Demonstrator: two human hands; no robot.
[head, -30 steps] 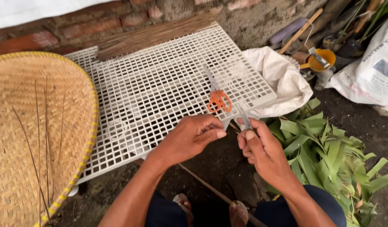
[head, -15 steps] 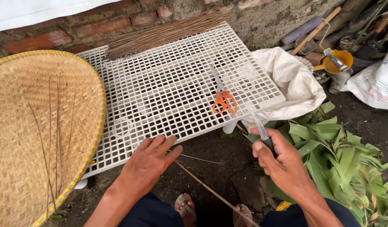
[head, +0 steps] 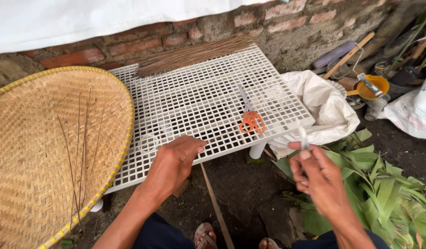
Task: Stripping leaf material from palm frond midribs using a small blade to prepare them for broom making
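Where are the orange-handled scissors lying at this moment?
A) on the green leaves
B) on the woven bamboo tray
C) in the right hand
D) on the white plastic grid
D: the orange-handled scissors lie on the white plastic grid, apart from both hands; the right hand holds a small blade-like tool instead, and the left hand rests at the grid's near edge.
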